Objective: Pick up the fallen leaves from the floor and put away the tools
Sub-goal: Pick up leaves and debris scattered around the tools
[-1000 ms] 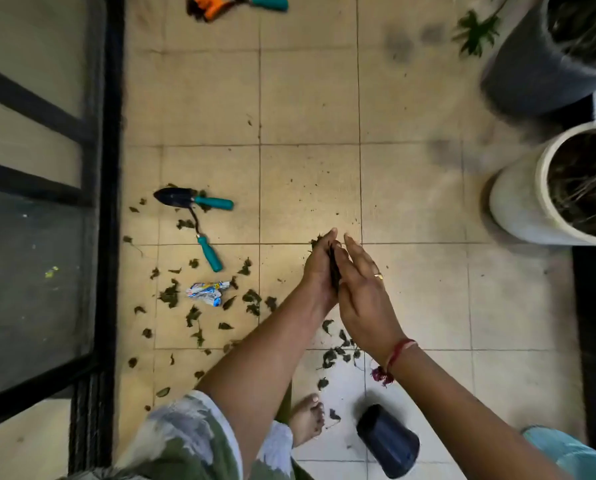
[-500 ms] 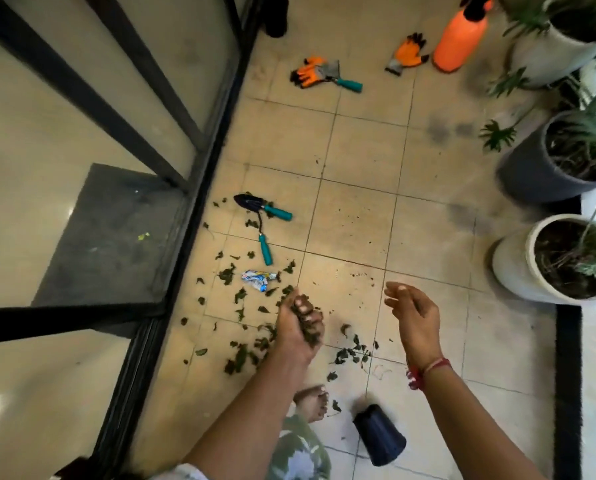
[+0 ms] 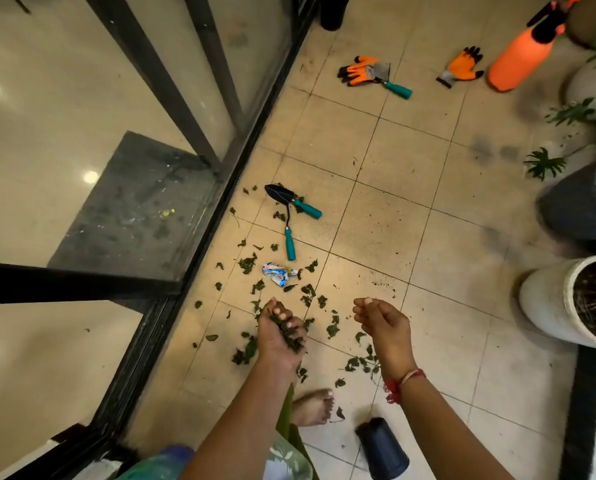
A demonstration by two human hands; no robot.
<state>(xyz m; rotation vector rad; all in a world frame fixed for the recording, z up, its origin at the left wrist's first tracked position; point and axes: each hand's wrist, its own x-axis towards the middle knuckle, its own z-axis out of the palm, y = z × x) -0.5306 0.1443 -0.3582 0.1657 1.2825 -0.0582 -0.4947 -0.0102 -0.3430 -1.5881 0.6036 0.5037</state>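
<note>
My left hand (image 3: pixel 280 336) grips a bunch of dark green leaves, held above the tiled floor. My right hand (image 3: pixel 381 323) hovers beside it with loosely curled fingers and holds nothing. Several fallen leaves (image 3: pixel 248 263) lie scattered on the tiles around and beyond both hands. A black trowel with a teal handle (image 3: pixel 291 199) and a second teal-handled tool (image 3: pixel 289 241) lie among the leaves. Farther off, a third teal-handled tool (image 3: pixel 392 84) rests against an orange glove (image 3: pixel 357 70). Another orange glove (image 3: pixel 461 67) and an orange spray bottle (image 3: pixel 521 55) lie at the far right.
A crumpled blue-and-white wrapper (image 3: pixel 277 273) lies amid the leaves. A small black pot (image 3: pixel 383 448) lies on its side near my bare foot (image 3: pixel 312 407). A white planter (image 3: pixel 573 303) and a grey planter (image 3: pixel 580 202) stand at the right. A black-framed glass door (image 3: pixel 199 216) bounds the left.
My hands, pressed together around leaves a second ago, have separated; the left keeps the leaves and the right is free. The camera has lifted, bringing gloves and spray bottle into view.
</note>
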